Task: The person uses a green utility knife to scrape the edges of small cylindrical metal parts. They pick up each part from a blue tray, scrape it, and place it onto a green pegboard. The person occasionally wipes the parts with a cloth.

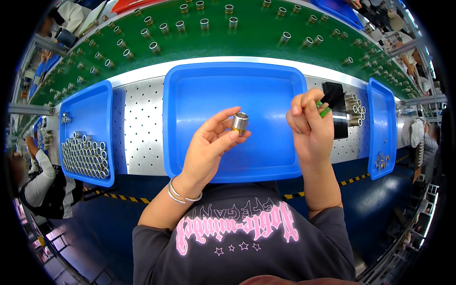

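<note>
Dark sweatshirt point(242, 237) with pink lettering fills the 6 o'clock edge; both forearms rise from it. Left hand point(206, 152), bracelets at the wrist, pinches a short metal fitting point(240, 122) between thumb and fingertips — silver collar above, brass-coloured thread below, held upright just above the middle blue tray point(190, 95). Remaining fingers curl loosely, open enough to show the palm. Right hand point(311, 128), at 3 o'clock of the fitting, is closed on a small green piece point(325, 111); its shape is mostly hidden by the fingers.

Judgement: fitting looks rigid, dense for its size, smooth-walled — likely slippery on the collar; the threaded band should give the surer hold.

At 9 o'clock, a blue side tray point(102, 97) holds rows of like fittings point(85, 156). At 12 o'clock, more stand scattered on a green belt point(251, 38). A black fixture point(340, 121) sits at 3 o'clock.
</note>
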`<state>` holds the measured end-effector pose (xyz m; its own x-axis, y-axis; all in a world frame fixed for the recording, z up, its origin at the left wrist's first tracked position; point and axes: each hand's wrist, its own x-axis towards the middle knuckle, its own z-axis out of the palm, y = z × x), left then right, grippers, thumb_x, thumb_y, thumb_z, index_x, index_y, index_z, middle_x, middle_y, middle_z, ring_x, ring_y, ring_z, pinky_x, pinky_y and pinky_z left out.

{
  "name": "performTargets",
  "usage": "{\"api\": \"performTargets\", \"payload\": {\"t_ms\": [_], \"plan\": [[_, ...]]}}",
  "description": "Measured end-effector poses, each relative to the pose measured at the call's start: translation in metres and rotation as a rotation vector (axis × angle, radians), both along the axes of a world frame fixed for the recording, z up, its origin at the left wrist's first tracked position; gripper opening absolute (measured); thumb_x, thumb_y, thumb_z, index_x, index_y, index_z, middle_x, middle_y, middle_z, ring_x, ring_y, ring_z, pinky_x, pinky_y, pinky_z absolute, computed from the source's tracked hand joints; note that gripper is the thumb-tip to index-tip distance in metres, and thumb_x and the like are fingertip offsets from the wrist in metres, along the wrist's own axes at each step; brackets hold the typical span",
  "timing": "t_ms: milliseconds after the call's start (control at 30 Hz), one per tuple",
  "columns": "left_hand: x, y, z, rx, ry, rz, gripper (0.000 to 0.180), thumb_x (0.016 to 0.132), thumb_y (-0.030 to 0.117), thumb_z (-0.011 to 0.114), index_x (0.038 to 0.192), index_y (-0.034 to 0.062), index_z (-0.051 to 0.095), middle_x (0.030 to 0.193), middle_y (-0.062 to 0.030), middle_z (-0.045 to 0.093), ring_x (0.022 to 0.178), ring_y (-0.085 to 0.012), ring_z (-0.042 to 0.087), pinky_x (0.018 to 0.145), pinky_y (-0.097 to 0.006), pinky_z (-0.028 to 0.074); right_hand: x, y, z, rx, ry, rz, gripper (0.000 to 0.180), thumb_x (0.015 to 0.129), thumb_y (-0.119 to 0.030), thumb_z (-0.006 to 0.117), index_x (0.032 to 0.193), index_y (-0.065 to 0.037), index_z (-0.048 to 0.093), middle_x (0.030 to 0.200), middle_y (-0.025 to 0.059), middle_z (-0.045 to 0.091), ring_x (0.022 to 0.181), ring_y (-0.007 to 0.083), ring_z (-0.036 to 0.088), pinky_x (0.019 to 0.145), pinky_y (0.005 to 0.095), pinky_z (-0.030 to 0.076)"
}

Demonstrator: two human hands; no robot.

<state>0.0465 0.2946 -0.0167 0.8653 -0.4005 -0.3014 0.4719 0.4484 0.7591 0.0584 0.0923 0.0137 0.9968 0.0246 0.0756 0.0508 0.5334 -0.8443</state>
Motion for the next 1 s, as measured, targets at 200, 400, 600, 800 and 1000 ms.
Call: {"api": "performTargets", "payload": {"t_ms": [200, 400, 600, 800, 1000], "plan": [[0.000, 0.001, 0.000, -0.020, 0.004, 0.021, 0.044, 0.084, 0.007, 0.060, 0.125, 0.0020, 0.046, 0.108, -0.0132, 0.058, 0.096, -0.0210, 0.060, 0.086, -0.030, 0.047, -0.006, 0.011, 0.019, -0.128, -0.171, 0.133, 0.016, 0.088, -0.015, 0.059, 0.086, -0.001, 0.051, 0.077, 0.0151, 0.061, 0.076, 0.0199, 0.060, 0.068, 0.0281, 0.048], [-0.001, 0.001, -0.008, 0.034, -0.120, 0.028, 0.040, 0.083, 0.000, 0.059, 0.121, 0.0002, 0.048, 0.105, -0.0108, 0.058, 0.097, -0.0194, 0.060, 0.086, -0.030, 0.048, -0.004, 0.019, 0.030, -0.097, -0.222, 0.225, 0.010, 0.088, -0.007, 0.056, 0.086, 0.001, 0.051, 0.079, 0.0161, 0.061, 0.077, 0.0202, 0.061, 0.070, 0.0299, 0.050], [-0.001, -0.001, -0.004, 0.083, -0.121, -0.019, 0.042, 0.085, 0.005, 0.059, 0.124, 0.0006, 0.046, 0.110, -0.0115, 0.057, 0.097, -0.0184, 0.059, 0.087, -0.028, 0.047, 0.007, 0.023, 0.031, -0.207, -0.232, 0.070, 0.021, 0.089, -0.010, 0.054, 0.106, 0.003, 0.050, 0.089, 0.0139, 0.061, 0.083, 0.0167, 0.059, 0.075, 0.0255, 0.046], [0.004, 0.003, 0.001, 0.003, -0.029, 0.115, 0.044, 0.088, 0.008, 0.056, 0.129, 0.0031, 0.042, 0.109, -0.0103, 0.057, 0.098, -0.0186, 0.058, 0.087, -0.029, 0.047, 0.002, 0.019, 0.006, -0.782, -0.214, 0.073, 0.025, 0.083, -0.014, 0.063, 0.105, -0.003, 0.058, 0.091, 0.0111, 0.064, 0.079, 0.0172, 0.062, 0.066, 0.0252, 0.045], [0.004, 0.006, -0.002, -0.005, -0.053, 0.139, 0.044, 0.087, 0.007, 0.057, 0.128, 0.0027, 0.042, 0.109, -0.0103, 0.056, 0.098, -0.0181, 0.058, 0.086, -0.030, 0.047, -0.003, 0.031, -0.007, -1.166, -0.336, -0.034, 0.017, 0.074, -0.014, 0.069, 0.089, -0.006, 0.066, 0.075, 0.0078, 0.065, 0.063, 0.0212, 0.061, 0.054, 0.0286, 0.045]]}}
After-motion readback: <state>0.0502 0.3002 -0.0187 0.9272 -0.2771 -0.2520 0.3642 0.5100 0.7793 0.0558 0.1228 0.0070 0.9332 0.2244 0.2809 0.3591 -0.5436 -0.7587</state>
